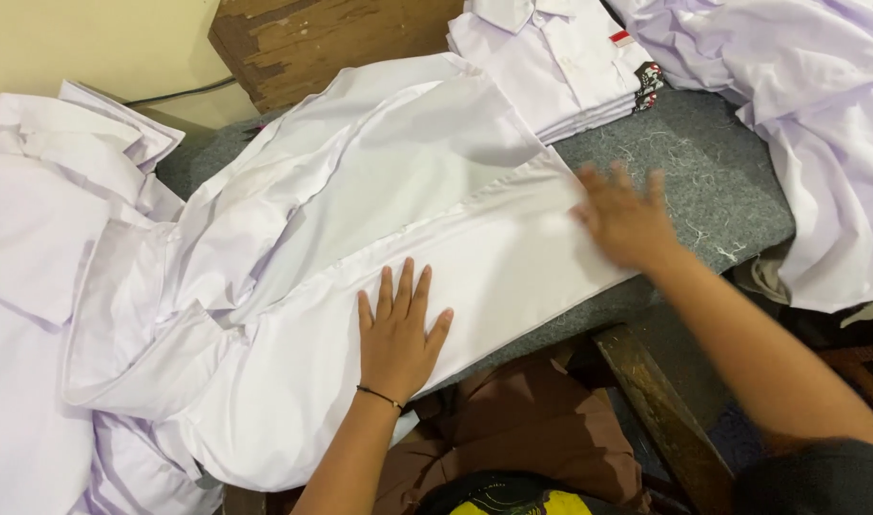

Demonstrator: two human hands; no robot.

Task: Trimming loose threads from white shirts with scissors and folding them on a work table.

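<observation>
White shirt [379, 238] under two flat hands: left hand [395, 336], right hand [625, 221].

Grey felt table [703, 162], kinda linty. Cream wall [93, 48] at 10 o'clock with a cable [174, 93] along it, beat-up wood board [331, 38] at 12, dark wooden rail [660, 410] at 5.

White shirt [398, 238]: thin matt woven cloth, smooth where flattened, creased at edges; bench [684, 162] cover: grey felt-like fabric, rough, linty with loose threads; board [312, 38] behind: worn brown wood, scuffed and matt.
</observation>
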